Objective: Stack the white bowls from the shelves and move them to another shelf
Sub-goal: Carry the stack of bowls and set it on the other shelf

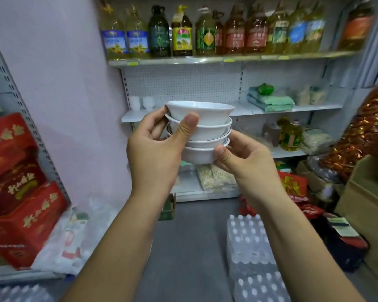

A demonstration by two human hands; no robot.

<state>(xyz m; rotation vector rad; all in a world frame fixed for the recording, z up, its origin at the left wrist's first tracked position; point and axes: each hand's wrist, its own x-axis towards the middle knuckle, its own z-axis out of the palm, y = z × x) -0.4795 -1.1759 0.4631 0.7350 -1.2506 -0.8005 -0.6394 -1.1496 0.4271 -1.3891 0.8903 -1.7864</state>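
A stack of several white bowls [202, 129] hangs in the air in front of the shelving, held between both hands. My left hand [155, 147] grips the stack's left side, thumb pressed on the upper bowls. My right hand [242, 158] cups the bottom bowl from the right and below. Behind the stack runs a white middle shelf [310, 107], with two small stacks of white cups [142, 102] at its left end.
Oil bottles [181, 33] fill the top shelf. Green packets [271, 100] lie on the middle shelf. Red cartons [15, 182] are piled at the left, wrapped water-bottle packs [249, 243] sit on the floor, and cardboard boxes [367, 205] stand at the right.
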